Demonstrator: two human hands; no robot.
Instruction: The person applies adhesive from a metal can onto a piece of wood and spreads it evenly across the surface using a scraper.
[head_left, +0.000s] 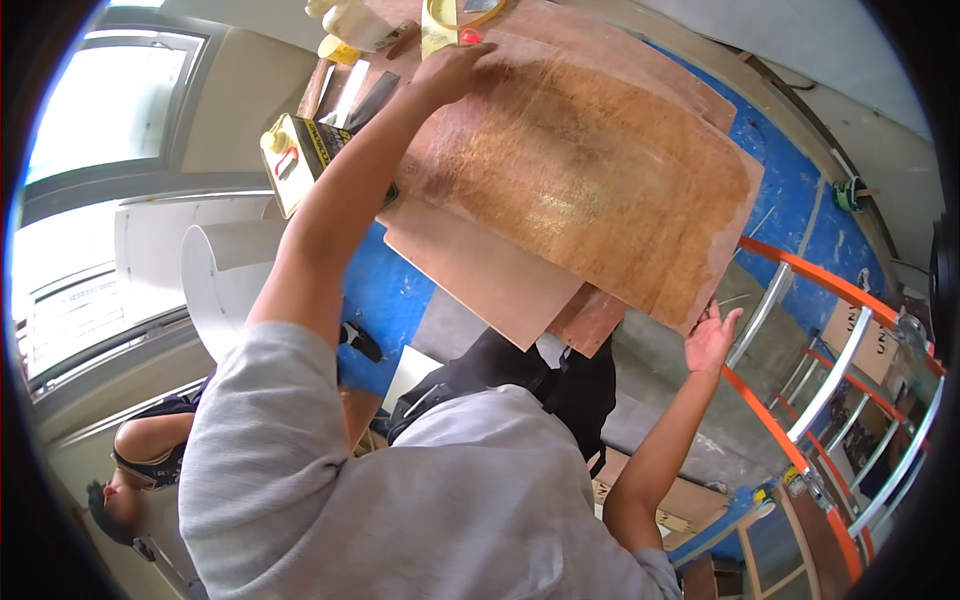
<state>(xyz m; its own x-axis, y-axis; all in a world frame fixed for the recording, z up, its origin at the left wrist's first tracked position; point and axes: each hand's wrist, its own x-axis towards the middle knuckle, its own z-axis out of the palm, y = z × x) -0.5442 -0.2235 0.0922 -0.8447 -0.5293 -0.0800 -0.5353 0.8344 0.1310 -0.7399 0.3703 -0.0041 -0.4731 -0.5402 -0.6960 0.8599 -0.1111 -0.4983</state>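
A wide plywood sheet (570, 170) lies in front of me over other boards, its top face glossy and stained brown except along paler borders. With my left arm stretched far forward, my left hand (452, 74) closes on the sheet's far left corner, fingers over the edge. My right hand (709, 338) is at the near right corner, palm turned up and fingers apart. Its fingertips are at the corner's edge; whether they bear the sheet's weight I cannot tell. Beneath, a paler board (480, 275) juts out toward me. A red cap (470, 36) sits beside my left hand.
A rectangular can (300, 150) stands left of my forearm, near white bottles (355, 25) and a tape roll (480, 10). An orange ladder (790, 420) lies at the right. Blue sheeting (780, 190) covers part of the floor. Another person (150, 450) is at the lower left.
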